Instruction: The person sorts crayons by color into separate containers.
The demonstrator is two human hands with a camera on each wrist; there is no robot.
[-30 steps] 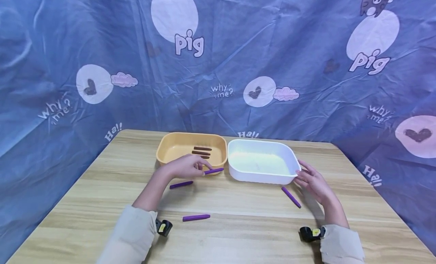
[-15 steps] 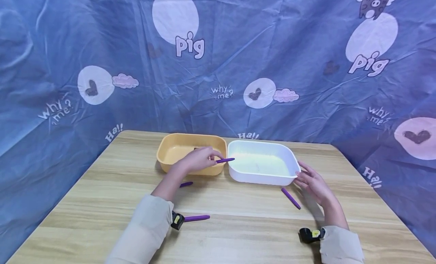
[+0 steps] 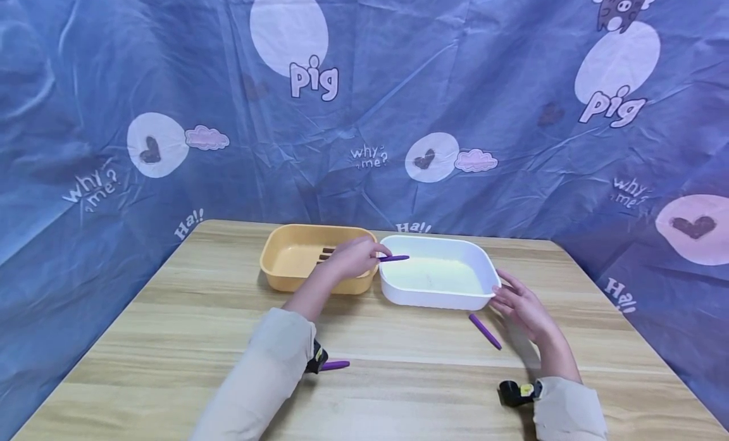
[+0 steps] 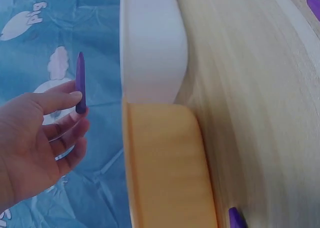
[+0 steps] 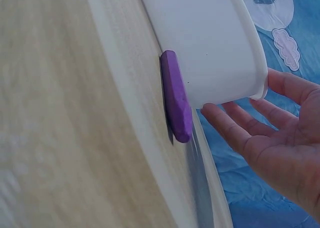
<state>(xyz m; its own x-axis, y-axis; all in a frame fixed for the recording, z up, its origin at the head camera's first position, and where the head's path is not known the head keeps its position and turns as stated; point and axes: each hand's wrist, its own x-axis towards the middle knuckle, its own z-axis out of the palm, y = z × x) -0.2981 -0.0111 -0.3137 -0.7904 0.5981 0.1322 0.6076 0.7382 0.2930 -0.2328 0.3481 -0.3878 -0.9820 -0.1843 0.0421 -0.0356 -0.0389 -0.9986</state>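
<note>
One purple crayon (image 3: 394, 258) was pinched between thumb and fingers of the left hand (image 3: 354, 257), its tip over the left end of the white bin (image 3: 438, 299). From afar I saw the right hand (image 3: 525, 309), fingers spread, touching that bin's near right corner; close by, a second crayon (image 3: 485, 332) lay on the table (image 3: 410, 397). I also made out brown crayons (image 3: 328, 250) inside the orange bin (image 3: 285, 283) alongside.

Two tubs (image 3: 438, 298), seemingly seven crayons (image 3: 485, 332)

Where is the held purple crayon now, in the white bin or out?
Out: left wrist view shows the left hand pinching the purple crayon above the rim of the white bin.
</note>
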